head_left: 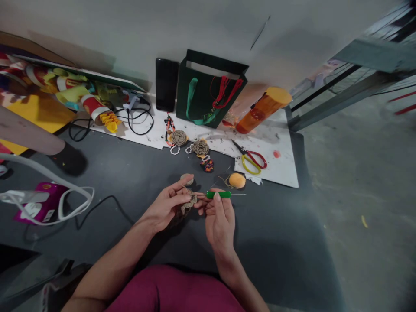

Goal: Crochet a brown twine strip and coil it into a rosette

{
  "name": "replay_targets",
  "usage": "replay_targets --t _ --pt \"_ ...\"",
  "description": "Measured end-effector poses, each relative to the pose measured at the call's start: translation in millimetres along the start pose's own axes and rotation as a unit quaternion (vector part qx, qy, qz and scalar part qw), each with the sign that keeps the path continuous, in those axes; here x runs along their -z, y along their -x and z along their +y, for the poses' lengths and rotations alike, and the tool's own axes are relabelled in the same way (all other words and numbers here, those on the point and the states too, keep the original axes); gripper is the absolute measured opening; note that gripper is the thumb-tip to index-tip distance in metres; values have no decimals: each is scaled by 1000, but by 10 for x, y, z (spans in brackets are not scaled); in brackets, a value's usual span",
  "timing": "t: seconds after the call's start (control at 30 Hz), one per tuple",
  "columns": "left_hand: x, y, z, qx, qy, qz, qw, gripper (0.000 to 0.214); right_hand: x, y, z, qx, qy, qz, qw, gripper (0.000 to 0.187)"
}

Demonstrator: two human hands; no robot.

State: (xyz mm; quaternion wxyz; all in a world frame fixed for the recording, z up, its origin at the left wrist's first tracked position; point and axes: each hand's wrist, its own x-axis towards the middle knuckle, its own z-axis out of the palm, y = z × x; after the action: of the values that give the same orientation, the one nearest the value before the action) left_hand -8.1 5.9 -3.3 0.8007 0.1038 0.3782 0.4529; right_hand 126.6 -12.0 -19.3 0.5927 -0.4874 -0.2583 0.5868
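My left hand (165, 206) pinches a strip of grey-brown crocheted work (189, 204) between thumb and fingers. By its fingertips shows a small round beige piece (186, 179); whether the hand grips it, I cannot tell. In my right hand (221, 219) is a crochet hook with a green handle (219, 195), its thin metal shaft pointing right. The fingers of both hands almost meet at the work. Just beyond the right hand lies a ball of orange-yellow yarn (237, 180) with a loose thread. Two coiled grey-brown rosettes (200, 147) with white bead loops rest farther back.
Scissors (251, 159) with red and yellow handles lie on a stained white board (281, 167). Behind stand a black phone (167, 84), a dark green paper bag (209, 93) and an orange cylinder (263, 110). Cables and a magenta box (42, 201) occupy the left, beside a lamp-like arm (32, 132).
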Motion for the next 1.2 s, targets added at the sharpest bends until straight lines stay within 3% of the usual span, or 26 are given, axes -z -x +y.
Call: replay_targets --t 0.7,1.2 --pt "27 -25 -3 1 18 11 1000 60 -5 -24 -37 -39 -59 21 997 17" --pt "108 -82 -53 46 42 -47 997 63 -2 -21 -8 -17 -46 8 999 16"
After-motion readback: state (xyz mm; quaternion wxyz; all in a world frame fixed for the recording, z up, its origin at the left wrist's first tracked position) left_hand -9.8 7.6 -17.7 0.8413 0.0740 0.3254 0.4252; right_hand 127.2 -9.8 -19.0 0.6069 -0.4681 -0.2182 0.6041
